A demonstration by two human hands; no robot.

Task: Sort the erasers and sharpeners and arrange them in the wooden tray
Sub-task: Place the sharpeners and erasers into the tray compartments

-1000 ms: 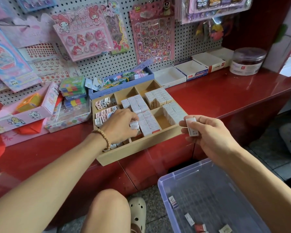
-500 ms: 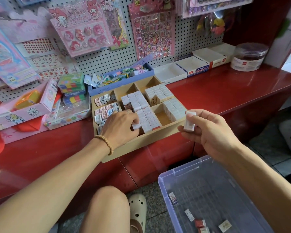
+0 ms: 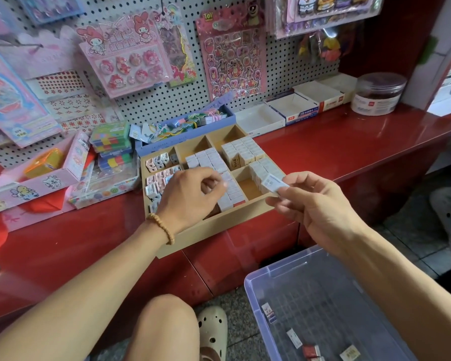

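The wooden tray (image 3: 214, 231) sits on the red counter, split into compartments. Small sharpeners (image 3: 158, 162) fill its left compartments; rows of white erasers (image 3: 245, 152) stand in the middle and right ones. My left hand (image 3: 190, 199) hovers over the tray's front middle, fingers curled; whether it holds anything is hidden. My right hand (image 3: 310, 207) is at the tray's right front corner, pinching one white eraser (image 3: 272, 183) between thumb and fingers. A few loose erasers (image 3: 294, 338) lie in the clear plastic bin (image 3: 253, 287) on the floor below.
A blue box of clips (image 3: 185, 134) stands behind the tray, open white cardboard boxes (image 3: 292, 113) and a round plastic tub (image 3: 378, 95) to the right. Pink boxes and colourful packs (image 3: 110, 144) crowd the left. Sticker sheets hang on the pegboard (image 3: 154, 100). My knee and a sandal (image 3: 211, 332) are below.
My right hand has brought the eraser up and left, over the tray's right front corner. My left hand has lifted slightly from the eraser row, fingers curling.
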